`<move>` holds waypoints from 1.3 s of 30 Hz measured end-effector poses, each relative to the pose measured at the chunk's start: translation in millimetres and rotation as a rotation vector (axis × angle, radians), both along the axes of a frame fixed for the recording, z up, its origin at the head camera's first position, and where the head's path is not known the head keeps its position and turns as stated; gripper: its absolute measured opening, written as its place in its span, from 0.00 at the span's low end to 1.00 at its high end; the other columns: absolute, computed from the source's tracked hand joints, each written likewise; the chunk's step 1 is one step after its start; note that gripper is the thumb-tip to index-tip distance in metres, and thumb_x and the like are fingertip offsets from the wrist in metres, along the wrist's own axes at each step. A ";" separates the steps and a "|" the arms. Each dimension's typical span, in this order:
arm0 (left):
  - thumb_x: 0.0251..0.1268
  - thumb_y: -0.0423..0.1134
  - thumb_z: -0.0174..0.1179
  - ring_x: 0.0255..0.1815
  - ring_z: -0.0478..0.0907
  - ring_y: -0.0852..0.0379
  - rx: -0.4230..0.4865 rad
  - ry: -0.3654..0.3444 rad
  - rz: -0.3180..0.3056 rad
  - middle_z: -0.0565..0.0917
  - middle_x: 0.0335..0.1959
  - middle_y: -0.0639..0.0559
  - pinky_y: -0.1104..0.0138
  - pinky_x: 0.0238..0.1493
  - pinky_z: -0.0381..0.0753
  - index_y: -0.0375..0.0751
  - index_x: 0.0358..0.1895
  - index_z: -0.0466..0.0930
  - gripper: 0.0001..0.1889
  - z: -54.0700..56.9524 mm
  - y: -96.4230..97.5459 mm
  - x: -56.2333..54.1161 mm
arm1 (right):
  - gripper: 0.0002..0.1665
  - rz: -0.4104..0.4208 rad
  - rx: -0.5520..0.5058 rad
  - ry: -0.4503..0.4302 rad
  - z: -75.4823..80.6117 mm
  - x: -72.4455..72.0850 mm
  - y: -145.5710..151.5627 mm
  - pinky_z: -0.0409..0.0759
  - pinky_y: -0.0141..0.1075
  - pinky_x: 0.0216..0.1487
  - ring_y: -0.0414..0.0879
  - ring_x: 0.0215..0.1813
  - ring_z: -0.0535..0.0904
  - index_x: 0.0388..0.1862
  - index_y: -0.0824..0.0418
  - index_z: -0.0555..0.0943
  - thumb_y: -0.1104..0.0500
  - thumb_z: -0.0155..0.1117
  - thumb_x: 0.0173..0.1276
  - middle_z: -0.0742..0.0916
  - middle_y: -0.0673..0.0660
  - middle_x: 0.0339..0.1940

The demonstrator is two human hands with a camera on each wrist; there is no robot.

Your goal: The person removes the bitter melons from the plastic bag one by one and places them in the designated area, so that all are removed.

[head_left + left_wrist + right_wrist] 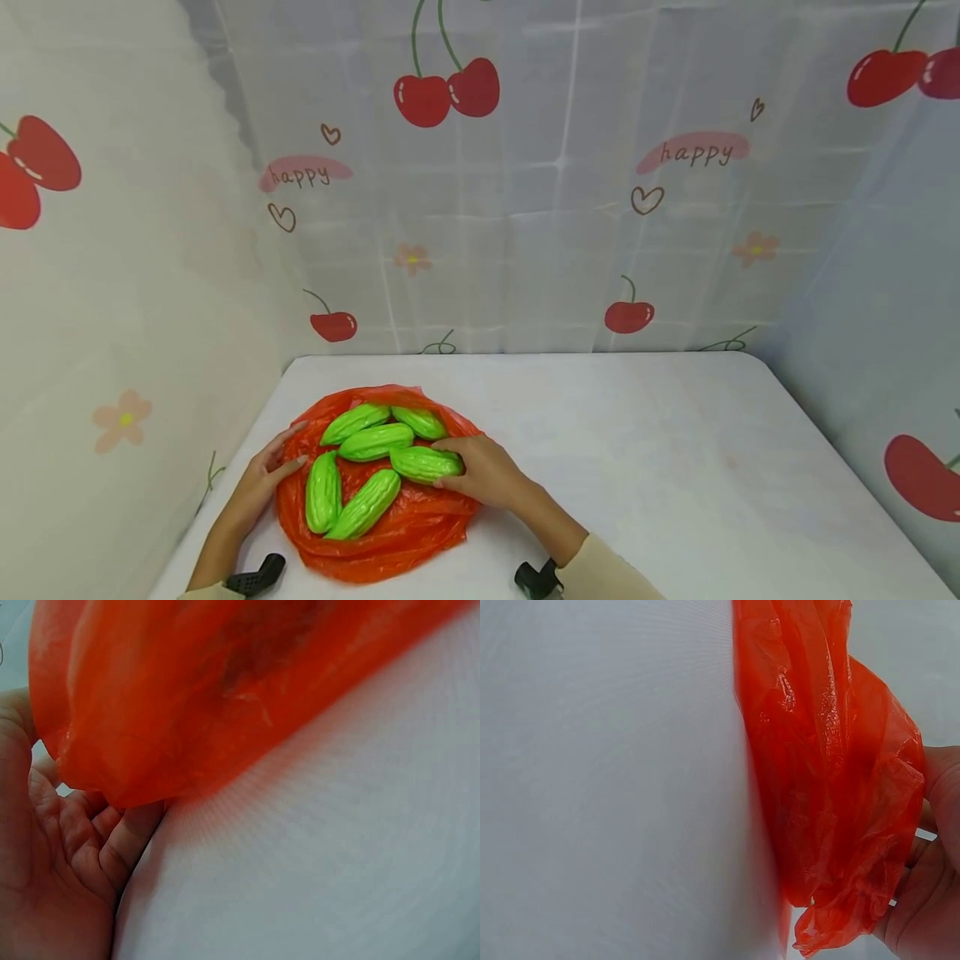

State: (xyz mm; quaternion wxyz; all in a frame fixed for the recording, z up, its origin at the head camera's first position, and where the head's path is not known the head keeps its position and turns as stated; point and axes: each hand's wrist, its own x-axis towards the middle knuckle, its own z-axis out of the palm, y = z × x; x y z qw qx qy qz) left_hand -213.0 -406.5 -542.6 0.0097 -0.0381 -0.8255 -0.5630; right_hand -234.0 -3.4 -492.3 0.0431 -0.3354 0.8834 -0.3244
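R hand (487, 472) pinches gourd (418, 464) @ rt end.

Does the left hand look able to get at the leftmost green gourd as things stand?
Probably yes: the left hand is at the left rim of the red bag, close to the leftmost green gourd, and the bag's open mouth leaves that gourd uncovered.

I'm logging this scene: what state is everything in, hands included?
Red bag: open, crumpled.
Six green gourds: whole, lying in the bag.
Left hand: touching the bag, thumb spread from fingers.
Right hand: holding the rightmost gourd.
Printed sheet: hanging, creased.
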 end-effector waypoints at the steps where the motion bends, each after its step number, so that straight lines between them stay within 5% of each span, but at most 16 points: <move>1: 0.77 0.43 0.57 0.69 0.58 0.78 0.004 0.005 -0.002 0.56 0.81 0.39 0.84 0.58 0.64 0.45 0.79 0.60 0.32 0.0 -0.2 -0.3 | 0.30 -0.002 0.000 0.000 0.7 -0.2 0.1 0.79 0.40 0.61 0.39 0.57 0.80 0.63 0.54 0.82 0.48 0.76 0.64 0.86 0.45 0.57; 14: 0.78 0.41 0.56 0.65 0.62 0.81 0.029 0.038 -0.031 0.57 0.79 0.35 0.83 0.58 0.67 0.42 0.78 0.61 0.30 0.0 -0.7 -4.1 | 0.30 -0.015 -0.018 0.000 9.8 0.9 3.0 0.79 0.41 0.60 0.42 0.57 0.81 0.63 0.54 0.83 0.48 0.76 0.64 0.87 0.47 0.57; 30: 0.76 0.43 0.58 0.67 0.56 0.80 -0.003 -0.004 -0.012 0.59 0.79 0.38 0.86 0.57 0.62 0.43 0.77 0.64 0.30 2.2 -0.6 -2.1 | 0.32 -0.031 -0.038 -0.033 16.2 -0.7 6.6 0.80 0.42 0.58 0.41 0.55 0.81 0.65 0.53 0.82 0.47 0.77 0.63 0.87 0.48 0.57; 39: 0.76 0.44 0.58 0.77 0.52 0.66 -0.017 -0.015 0.001 0.59 0.80 0.39 0.87 0.57 0.60 0.44 0.77 0.64 0.30 2.1 -0.8 -1.4 | 0.32 -0.023 -0.053 -0.028 20.1 -0.4 9.5 0.80 0.40 0.57 0.40 0.55 0.81 0.65 0.52 0.82 0.48 0.77 0.62 0.87 0.48 0.57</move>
